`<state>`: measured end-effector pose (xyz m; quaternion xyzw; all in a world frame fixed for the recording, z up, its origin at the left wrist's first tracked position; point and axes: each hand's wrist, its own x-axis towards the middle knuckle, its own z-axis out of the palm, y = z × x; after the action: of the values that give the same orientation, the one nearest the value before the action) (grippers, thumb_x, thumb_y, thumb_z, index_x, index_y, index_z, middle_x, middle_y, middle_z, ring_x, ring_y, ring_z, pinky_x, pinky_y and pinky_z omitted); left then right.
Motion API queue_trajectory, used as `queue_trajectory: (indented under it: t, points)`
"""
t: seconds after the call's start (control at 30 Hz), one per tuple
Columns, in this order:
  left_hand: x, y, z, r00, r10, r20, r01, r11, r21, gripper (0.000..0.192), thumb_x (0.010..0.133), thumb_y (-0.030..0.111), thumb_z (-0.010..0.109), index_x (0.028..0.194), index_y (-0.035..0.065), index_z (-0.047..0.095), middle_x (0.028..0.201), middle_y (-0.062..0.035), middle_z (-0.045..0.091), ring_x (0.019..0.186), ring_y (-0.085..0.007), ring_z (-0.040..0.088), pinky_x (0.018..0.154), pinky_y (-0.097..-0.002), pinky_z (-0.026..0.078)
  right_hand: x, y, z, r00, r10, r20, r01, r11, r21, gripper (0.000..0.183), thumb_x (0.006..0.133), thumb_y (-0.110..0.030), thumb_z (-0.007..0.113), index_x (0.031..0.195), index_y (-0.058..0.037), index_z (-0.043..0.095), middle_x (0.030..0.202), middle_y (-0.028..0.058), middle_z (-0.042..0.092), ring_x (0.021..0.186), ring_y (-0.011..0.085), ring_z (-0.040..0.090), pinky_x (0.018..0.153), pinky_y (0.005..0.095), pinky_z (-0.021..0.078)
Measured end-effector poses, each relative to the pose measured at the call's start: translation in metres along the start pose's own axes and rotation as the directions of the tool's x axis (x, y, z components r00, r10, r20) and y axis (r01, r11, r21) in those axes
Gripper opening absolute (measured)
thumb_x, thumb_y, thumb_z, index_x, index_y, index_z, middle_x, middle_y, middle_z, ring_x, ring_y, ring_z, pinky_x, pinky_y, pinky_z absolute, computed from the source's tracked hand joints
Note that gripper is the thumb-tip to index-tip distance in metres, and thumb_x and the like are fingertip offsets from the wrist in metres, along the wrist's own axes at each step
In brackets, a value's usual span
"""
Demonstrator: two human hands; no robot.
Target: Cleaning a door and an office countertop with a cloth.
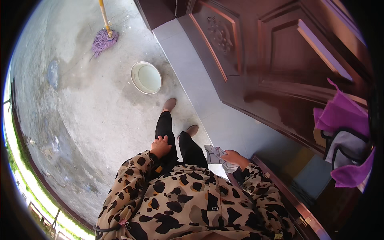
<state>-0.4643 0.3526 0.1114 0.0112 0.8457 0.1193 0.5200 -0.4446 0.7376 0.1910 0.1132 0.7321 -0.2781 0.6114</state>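
My left hand (161,147) rests on the thigh of my black trousers, its fingers a little apart and nothing seen in it. On the other side, my right hand (232,157) grips a crumpled grey cloth (213,153) beside my right leg, near the doorway edge. Beyond my feet a round white bucket (149,78) with pale liquid or a pale bottom stands on the concrete floor. To the right, purple and grey cloths (345,117) hang at the dark brown panelled door (288,57).
A mop (105,41) with a purple string head and yellow handle stands on the concrete floor (90,105) at the upper left. A grey tiled threshold (195,75) runs along the door. A brown door frame with a brass hinge (305,221) lies at the lower right.
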Motion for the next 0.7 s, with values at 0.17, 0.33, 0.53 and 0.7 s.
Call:
queue_trajectory:
  t: [0.17,0.33,0.53,0.7]
  points:
    - [0.010,0.014,-0.056,0.959,0.275,0.067,-0.280,0.957,0.072,0.037,0.082,0.033,0.059,0.104,0.0033,0.062,0.099,-0.0220,0.065,0.098,-0.0413,0.061,0.087,-0.0485,0.049,-0.044,-0.001,0.028,0.973,0.038,-0.228,-0.010,0.992,0.125,0.050,0.082,-0.041,0.052,0.108,0.0012,0.060,0.102,0.0254,0.064,0.093,0.0401,0.062,0.081,0.0444,0.0472]
    - [0.047,0.048,-0.118,0.707,0.695,0.131,-0.685,0.628,0.369,0.029,0.081,0.029,0.055,0.088,0.0021,0.063,0.091,-0.0222,0.066,0.087,-0.0416,0.063,0.080,-0.0478,0.051,-0.083,-0.003,0.038,0.892,0.096,-0.441,0.024,0.966,0.259,0.053,0.081,-0.043,0.054,0.104,0.0035,0.062,0.096,0.0245,0.066,0.089,0.0376,0.063,0.078,0.0430,0.0482]
    - [0.023,0.155,-0.186,0.722,0.690,0.057,-0.685,0.700,0.201,0.039,0.084,0.030,0.055,0.113,0.0051,0.063,0.112,-0.0201,0.064,0.108,-0.0379,0.059,0.093,-0.0428,0.046,-0.084,0.015,0.076,0.776,0.230,-0.587,0.145,0.841,0.521,0.052,0.081,-0.046,0.056,0.099,0.0028,0.063,0.090,0.0198,0.066,0.083,0.0317,0.063,0.074,0.0401,0.0477]
    - [0.013,0.199,-0.193,0.620,0.730,0.287,-0.784,0.580,0.220,0.027,0.088,0.025,0.057,0.106,0.0059,0.063,0.108,-0.0181,0.065,0.096,-0.0322,0.064,0.082,-0.0401,0.053,-0.085,0.006,0.109,0.702,0.332,-0.630,0.392,0.558,0.731,0.051,0.084,-0.048,0.058,0.092,0.0020,0.064,0.087,0.0118,0.065,0.080,0.0215,0.060,0.072,0.0360,0.0452]
